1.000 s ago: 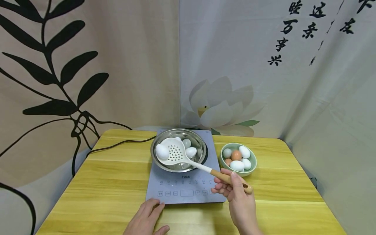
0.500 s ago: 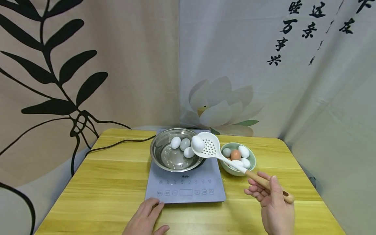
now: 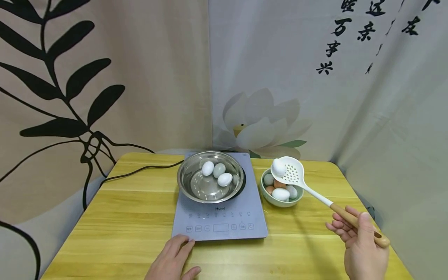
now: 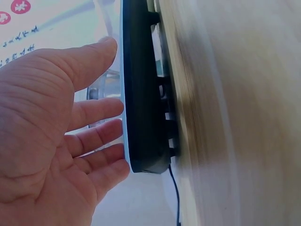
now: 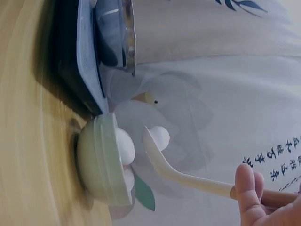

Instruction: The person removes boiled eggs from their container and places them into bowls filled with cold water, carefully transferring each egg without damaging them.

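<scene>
My right hand [image 3: 364,243] grips the wooden handle of a white slotted spoon [image 3: 294,173]. A white egg [image 3: 279,167] lies in the spoon's head, held above the green bowl [image 3: 281,203] of white, brown and greyish eggs. In the right wrist view a gap shows between the spoon and the bowl [image 5: 96,162]. My left hand [image 3: 171,258] rests its fingertips on the front left corner of the induction cooktop [image 3: 220,221]; the left wrist view shows its fingers straight against the cooktop's edge. On the cooktop stands a steel pot [image 3: 210,198] with several eggs [image 3: 224,179] inside.
The wooden table [image 3: 122,217] bears everything. A black cable [image 3: 147,168] runs from behind the cooktop toward the table's left edge. Printed curtains [image 3: 168,77] hang behind and at the right side.
My right hand has carried the slotted spoon with its egg from over the pot rightward to above the green bowl. My left hand has stayed at the cooktop's corner.
</scene>
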`<action>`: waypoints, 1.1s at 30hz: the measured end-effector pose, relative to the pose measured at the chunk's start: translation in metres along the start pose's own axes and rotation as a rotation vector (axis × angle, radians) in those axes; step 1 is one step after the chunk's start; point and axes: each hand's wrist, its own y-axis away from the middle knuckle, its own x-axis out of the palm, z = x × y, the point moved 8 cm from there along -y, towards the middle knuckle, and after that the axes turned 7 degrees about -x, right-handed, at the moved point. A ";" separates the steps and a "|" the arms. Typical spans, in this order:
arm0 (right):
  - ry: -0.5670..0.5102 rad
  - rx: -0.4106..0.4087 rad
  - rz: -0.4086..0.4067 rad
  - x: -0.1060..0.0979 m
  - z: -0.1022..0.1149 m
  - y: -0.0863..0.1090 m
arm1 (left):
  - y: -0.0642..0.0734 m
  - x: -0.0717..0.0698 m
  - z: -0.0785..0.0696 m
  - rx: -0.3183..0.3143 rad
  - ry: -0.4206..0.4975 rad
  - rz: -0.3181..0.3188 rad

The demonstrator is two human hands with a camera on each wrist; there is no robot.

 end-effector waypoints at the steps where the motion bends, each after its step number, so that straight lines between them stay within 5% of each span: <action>1: -0.004 0.006 -0.006 -0.002 -0.001 -0.001 | 0.000 0.000 0.000 -0.004 0.003 0.011; 6: -0.073 0.045 0.026 -0.004 -0.009 -0.003 | -0.003 0.000 0.000 -0.018 0.013 0.054; 18: -0.170 0.242 0.347 0.014 -0.045 0.021 | -0.001 0.001 0.000 -0.004 -0.004 0.016; 27: -0.215 0.288 0.371 0.017 -0.054 0.031 | -0.002 0.003 0.001 -0.030 0.013 0.060; 33: -0.224 0.313 0.333 0.015 -0.059 0.032 | -0.001 0.001 0.000 -0.011 -0.003 0.019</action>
